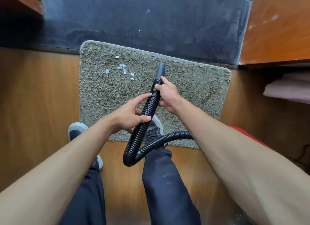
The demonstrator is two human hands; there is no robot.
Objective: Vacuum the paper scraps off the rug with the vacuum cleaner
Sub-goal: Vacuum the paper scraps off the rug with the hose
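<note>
We hold the black hose (147,110) in both hands: right hand (167,94) wrapped near the nozzle (160,72), left hand (130,114) pinching lower down. Scraps (124,68) lie on the rug (192,83), left of the nozzle.

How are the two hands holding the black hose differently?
The right hand grips the ribbed black vacuum hose high up, just behind its smooth nozzle; the left hand holds it lower, near the bend. The right hand wraps around; the left pinches with fingers spread. Both are bare and touch the hose.
</note>
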